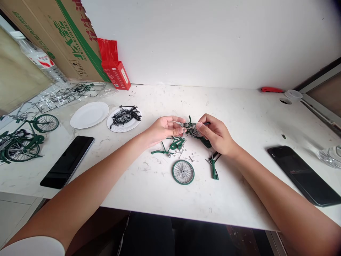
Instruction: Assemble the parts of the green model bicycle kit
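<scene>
Above the middle of the table, my left hand [170, 128] pinches a small silvery part [183, 128] whose kind I cannot make out. My right hand [214, 133] is closed round a small screwdriver [191, 127], with a thin metal shaft and dark handle, its tip at my left fingertips. Beneath the hands lie a green model bicycle frame [176, 143] and a dark spoked wheel assembly [194, 132], partly hidden by my right hand. Closer to me rests a loose green-rimmed wheel [183, 172]. Tiny metal pieces [191, 159] are scattered by the frame, and a green part [214, 169] lies right of them.
At left stand green model bicycles [22, 142], beside a phone [68, 161]. Farther back are a white plate [90, 115], a plate with black bicycle parts [124, 116], part sprues [71, 94] and a red box [117, 74]. Another phone [303, 174] lies at right.
</scene>
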The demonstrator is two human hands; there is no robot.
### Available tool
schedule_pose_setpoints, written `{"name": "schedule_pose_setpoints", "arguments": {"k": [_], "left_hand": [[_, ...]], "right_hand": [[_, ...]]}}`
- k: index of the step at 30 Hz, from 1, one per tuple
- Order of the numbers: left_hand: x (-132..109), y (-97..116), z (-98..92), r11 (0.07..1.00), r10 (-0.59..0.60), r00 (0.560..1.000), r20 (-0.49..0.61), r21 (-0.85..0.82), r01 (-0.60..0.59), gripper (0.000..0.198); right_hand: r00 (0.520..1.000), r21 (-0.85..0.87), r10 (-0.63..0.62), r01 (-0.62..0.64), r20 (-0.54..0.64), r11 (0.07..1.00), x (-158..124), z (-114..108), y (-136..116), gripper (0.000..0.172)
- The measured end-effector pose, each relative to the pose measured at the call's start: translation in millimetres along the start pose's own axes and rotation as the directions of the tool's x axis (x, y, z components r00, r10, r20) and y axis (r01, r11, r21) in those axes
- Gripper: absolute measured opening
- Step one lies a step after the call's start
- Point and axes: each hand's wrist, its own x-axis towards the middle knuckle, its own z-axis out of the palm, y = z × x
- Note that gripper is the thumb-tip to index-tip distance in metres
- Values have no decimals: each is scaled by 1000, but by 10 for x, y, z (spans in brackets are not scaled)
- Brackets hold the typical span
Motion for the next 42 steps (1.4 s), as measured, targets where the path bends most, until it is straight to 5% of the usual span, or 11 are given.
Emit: {"name": "schedule_pose_setpoints", "arguments": {"k": [25, 34, 42], "left_hand": [[12, -20, -20, 1000, 7, 1000, 17, 23, -7, 52], [7, -15, -5, 1000, 1, 1000, 19, 27, -1, 51], [12, -22, -10, 999, 3, 1000, 12, 39, -4, 49]], "right_hand": [[998, -175, 34, -25, 45, 984, -11, 8, -124, 58], [996, -38, 57, -55, 69, 998, -45, 1, -43, 37], [993, 12, 74, -75, 88, 997, -28, -2, -57, 38]]}}
